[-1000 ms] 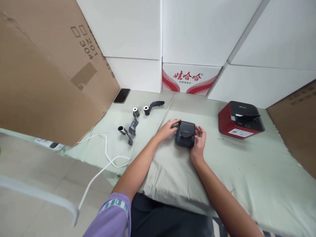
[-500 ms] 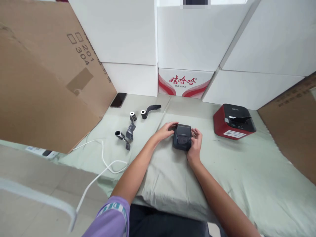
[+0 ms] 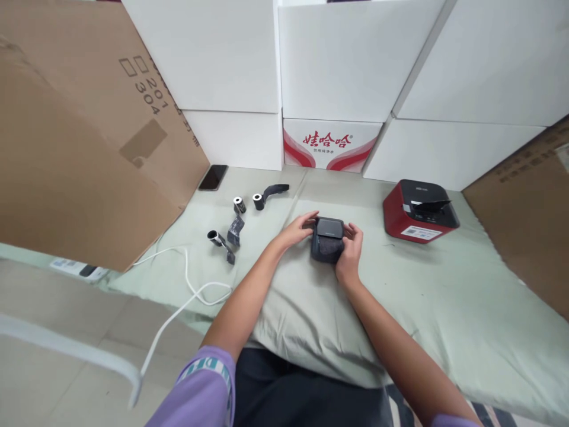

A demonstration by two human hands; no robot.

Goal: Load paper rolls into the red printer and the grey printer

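Observation:
A small black portable printer (image 3: 328,239) sits on the cloth-covered table in front of me, its smooth top panel facing up. Dark film or paper shows across its lower front half. My left hand (image 3: 299,230) rests against its left side, fingers reaching to the upper left corner. Along the right side, my right hand (image 3: 349,254) grips the printer with fingers curled at the edge. Part of the right fingertips is hidden. To the left lie three small paper rolls: one roll (image 3: 239,205), a second roll (image 3: 258,201) with a dark strip trailing, and a third roll (image 3: 215,238).
A red and black printer (image 3: 418,212) stands at the right. A phone (image 3: 213,177) lies by the cardboard sheet (image 3: 89,136) on the left. White boxes (image 3: 355,59) line the back. A white cable (image 3: 186,273) runs over the table's left front edge.
Both hands stay on the black printer, and its top panel now looks slightly more tilted and catches more light. The view has shifted a little; the rolls and red printer have not moved.

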